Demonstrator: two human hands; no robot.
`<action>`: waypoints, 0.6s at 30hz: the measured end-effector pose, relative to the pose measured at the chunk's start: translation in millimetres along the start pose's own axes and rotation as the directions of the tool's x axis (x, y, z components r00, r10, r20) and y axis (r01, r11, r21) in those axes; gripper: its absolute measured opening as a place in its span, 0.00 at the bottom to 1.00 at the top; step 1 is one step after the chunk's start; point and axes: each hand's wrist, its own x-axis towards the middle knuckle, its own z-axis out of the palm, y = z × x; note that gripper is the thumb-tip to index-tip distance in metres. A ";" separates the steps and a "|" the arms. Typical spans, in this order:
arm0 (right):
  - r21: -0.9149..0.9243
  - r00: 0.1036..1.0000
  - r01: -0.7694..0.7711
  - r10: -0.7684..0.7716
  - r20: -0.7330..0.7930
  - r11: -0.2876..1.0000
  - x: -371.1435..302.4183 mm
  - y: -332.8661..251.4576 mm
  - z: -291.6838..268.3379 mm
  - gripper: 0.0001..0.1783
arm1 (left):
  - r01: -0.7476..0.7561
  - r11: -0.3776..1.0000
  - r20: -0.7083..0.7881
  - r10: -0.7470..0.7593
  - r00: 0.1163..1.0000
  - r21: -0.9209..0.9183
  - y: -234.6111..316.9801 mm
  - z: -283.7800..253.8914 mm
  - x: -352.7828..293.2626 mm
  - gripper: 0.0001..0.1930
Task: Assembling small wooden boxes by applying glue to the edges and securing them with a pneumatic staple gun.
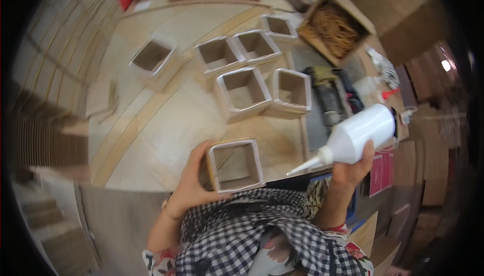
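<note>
Head view: the left grip [194, 185] is grasping an open square box [236, 166] with a white rim at the near edge of the tabletop [151, 150], and the right grip [355, 167] is clasping a white nozzled bottle [360, 130], its tip pointing toward the box. Six similar boxes [243, 92] are standing farther back.

Boxes [243, 85] across the worktop [161, 147], the nearest box [237, 161] in the left hand [194, 181]

I see five boxes [220, 53] clustered behind it, another box [154, 58] off left; right of these, a tool [328, 97] with a crate [316, 47] of strips [334, 26] behind; nearer, a bottle [359, 129] in the right hand [354, 170].
</note>
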 end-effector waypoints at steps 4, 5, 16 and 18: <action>0.438 0.980 -0.127 0.181 -0.083 0.890 25.8 2.8 -7.9 0.26 | 0.051 0.996 -0.102 -0.058 0.993 -0.066 -0.4 -5.1 -13.0 0.60; 0.482 0.985 -0.127 0.169 -0.044 0.867 29.5 -1.2 -11.9 0.26 | 0.080 0.983 -0.093 -0.096 0.991 -0.164 3.7 -3.8 -14.2 0.68; 0.124 0.817 0.397 -0.288 -0.499 0.910 51.4 -61.0 -79.4 0.31 | -0.345 0.644 0.081 0.403 0.912 0.683 119.4 4.4 55.7 0.33; 0.036 0.740 0.443 -0.343 -0.579 0.896 64.7 -59.7 -95.6 0.31 | -0.556 0.633 0.406 0.384 0.830 0.538 145.1 69.3 119.2 0.21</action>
